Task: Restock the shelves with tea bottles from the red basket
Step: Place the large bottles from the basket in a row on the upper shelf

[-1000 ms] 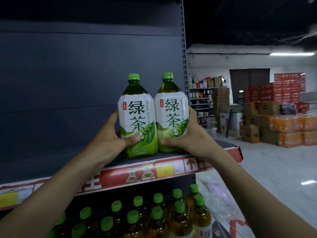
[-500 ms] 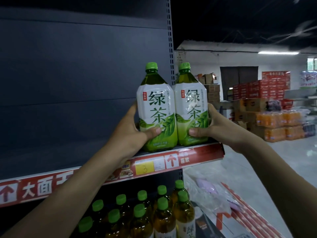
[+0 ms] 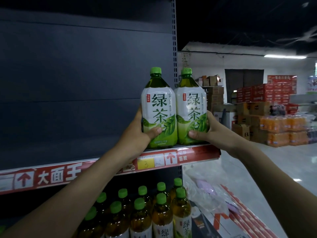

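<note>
Two large green tea bottles with green caps and white-green labels stand side by side at the right end of the upper shelf [image 3: 197, 150]. My left hand [image 3: 139, 133] grips the left bottle [image 3: 158, 107] low on its side, thumb across the label. My right hand [image 3: 208, 127] grips the right bottle [image 3: 190, 105] the same way. Both bottles are upright and touch each other, their bases at the shelf's front edge. The red basket is out of view.
The lower shelf holds several green-capped tea bottles [image 3: 145, 208]. The upper shelf's dark back panel [image 3: 77, 83] stretches left with nothing on it. Crumpled clear plastic [image 3: 205, 194] lies at the shelf end. Stacked cartons and orange drink packs [image 3: 283, 129] stand across the aisle floor.
The view has shifted left, so the bottles and hands appear further right in frame. Both hands keep hold of the bottles at the shelf's right end.
</note>
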Motion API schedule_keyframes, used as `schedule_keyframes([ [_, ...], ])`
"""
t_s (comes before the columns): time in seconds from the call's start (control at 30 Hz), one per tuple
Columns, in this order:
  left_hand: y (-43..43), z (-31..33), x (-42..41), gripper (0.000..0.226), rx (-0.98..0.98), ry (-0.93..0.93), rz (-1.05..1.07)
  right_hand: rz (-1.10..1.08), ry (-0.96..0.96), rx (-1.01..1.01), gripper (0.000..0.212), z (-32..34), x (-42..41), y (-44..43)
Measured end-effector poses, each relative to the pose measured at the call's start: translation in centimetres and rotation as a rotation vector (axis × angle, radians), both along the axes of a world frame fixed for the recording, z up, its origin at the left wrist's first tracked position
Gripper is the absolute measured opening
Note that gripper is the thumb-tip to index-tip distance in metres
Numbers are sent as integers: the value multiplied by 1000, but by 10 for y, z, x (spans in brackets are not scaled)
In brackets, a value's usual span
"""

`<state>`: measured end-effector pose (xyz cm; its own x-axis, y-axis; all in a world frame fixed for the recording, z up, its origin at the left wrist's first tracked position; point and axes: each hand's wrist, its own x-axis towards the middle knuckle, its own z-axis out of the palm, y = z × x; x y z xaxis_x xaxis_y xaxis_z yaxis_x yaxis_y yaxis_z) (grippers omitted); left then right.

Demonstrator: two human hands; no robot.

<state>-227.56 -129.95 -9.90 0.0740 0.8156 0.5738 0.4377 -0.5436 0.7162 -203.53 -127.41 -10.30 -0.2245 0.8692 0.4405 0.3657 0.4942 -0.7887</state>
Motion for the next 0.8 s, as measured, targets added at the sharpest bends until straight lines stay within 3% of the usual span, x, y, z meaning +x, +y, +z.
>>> schedule_keyframes([
  [0.07,-6,-1,1,68,-14,59,22,-93,-24,26,89,0,-9,-13],
  [0.2,-28,-7,-5,74,-6,366,270,-661,-198,483,82,-14,-47,-49],
  [0.27,-45,-13,-14,76,48,570,411,-705,-316,617,71,-22,-77,-73],
  [0.4,-99,-38,-46,70,167,848,573,-497,-467,638,49,-46,-137,-106],
  [0.5,-142,-79,-92,64,281,878,679,-312,-516,629,42,-77,-188,-127],
  [0.8,-361,-253,-286,61,-291,809,1097,380,-645,401,36,-227,-392,-222],
])
